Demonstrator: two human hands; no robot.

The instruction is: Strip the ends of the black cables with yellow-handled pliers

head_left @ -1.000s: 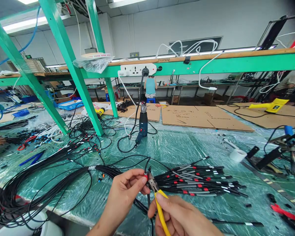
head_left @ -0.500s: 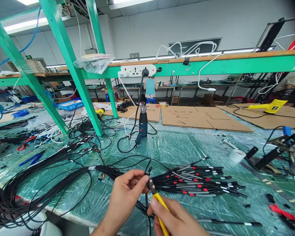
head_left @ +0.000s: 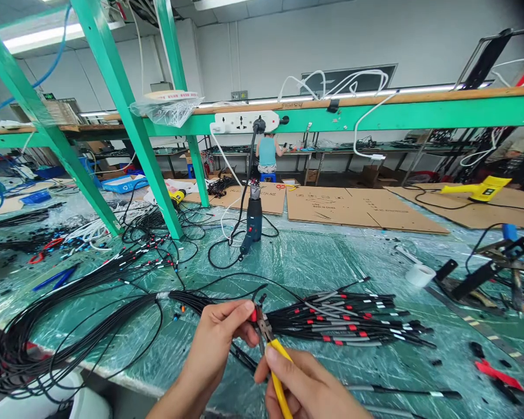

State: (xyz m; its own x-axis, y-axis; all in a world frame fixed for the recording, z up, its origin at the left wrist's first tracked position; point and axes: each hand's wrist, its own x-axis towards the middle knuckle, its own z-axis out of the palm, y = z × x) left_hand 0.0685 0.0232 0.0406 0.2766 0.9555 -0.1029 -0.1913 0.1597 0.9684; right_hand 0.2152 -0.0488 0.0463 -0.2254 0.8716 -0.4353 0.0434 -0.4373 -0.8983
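My left hand (head_left: 218, 334) pinches a thin black cable between thumb and forefinger, and a red band (head_left: 254, 315) shows at the fingertips. My right hand (head_left: 308, 381) is wrapped round yellow-handled cutting pliers (head_left: 279, 351). Their metal jaws are right beside the left fingertips, at the cable; whether they bite on it I cannot tell. Just behind both hands lies a fanned bundle of black cables (head_left: 327, 317) with grey sleeves and red and white bands. Its long coiled part (head_left: 87, 326) runs left along the table edge.
A dark heat gun (head_left: 254, 221) stands upright behind the hands, its cord plugged into a power strip (head_left: 233, 122). Blue-handled pliers (head_left: 56, 278) lie left. A white tape roll (head_left: 420, 274) and a metal fixture (head_left: 484, 279) stand right. Green posts (head_left: 113, 99) rise at left.
My left hand has moved slightly left and rolled, so the red band now shows at its fingertips. The pliers have followed a little to the left.
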